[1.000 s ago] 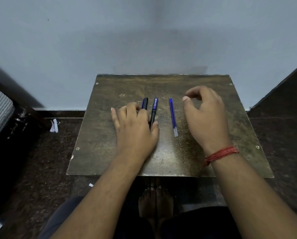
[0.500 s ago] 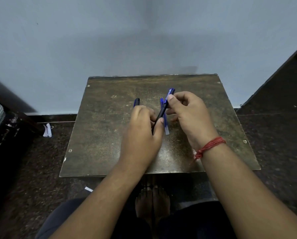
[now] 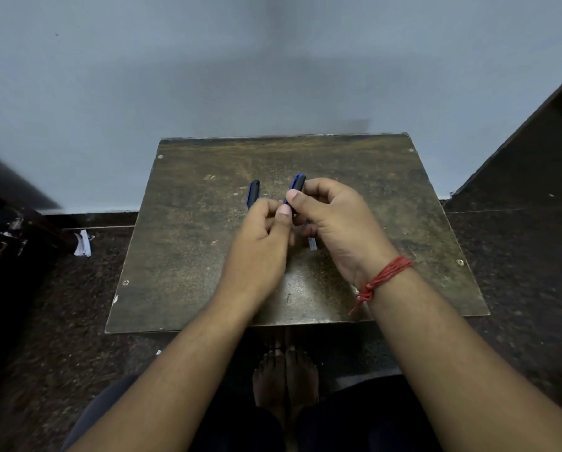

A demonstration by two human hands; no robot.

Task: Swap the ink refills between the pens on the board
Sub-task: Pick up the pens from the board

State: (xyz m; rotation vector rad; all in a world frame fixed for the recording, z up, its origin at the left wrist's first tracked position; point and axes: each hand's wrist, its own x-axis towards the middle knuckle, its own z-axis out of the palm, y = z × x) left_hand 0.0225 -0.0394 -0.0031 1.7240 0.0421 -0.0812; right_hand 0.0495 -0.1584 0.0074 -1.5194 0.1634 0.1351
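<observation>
Worn board, both hands gripping dark pen

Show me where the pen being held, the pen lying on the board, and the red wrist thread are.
held pen (image 3: 298, 183), head view, its far end above the right thumb.
pen on the board (image 3: 253, 190), head view, its far dark end.
red wrist thread (image 3: 385, 276), head view, the wraps across the right wrist.

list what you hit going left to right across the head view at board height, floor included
crumpled paper scrap on the floor → pen lying on the board → left hand → pen held up in both hands → right hand → red thread on the wrist → bare right part of the board
</observation>
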